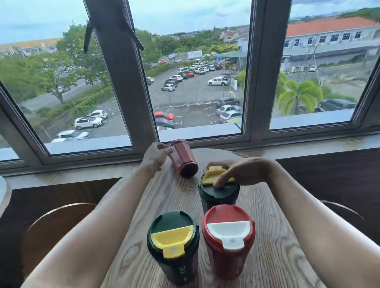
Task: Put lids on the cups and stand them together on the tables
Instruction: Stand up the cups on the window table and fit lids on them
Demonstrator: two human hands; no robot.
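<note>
Lidded cups point(228, 239) upright on table point(277, 245)

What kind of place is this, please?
Probably an upstairs café or canteen: a round wooden table by a big window over a car park, with lidded takeaway-style cups.

1. The wood-grain desk point(268, 239) is filling the lower centre of the frame, running up to the window sill.
2. A dark green cup with a green-and-yellow lid point(173, 247) is standing upright at lower centre.
3. A red cup with a red-and-white lid point(229, 239) is standing just beside it, to its right.
4. A second green cup point(217, 193) is standing behind the red one.
5. A tilted red cup point(183, 158) is leaning near the desk's far edge; whether it is touching the desk cannot be told.
</note>
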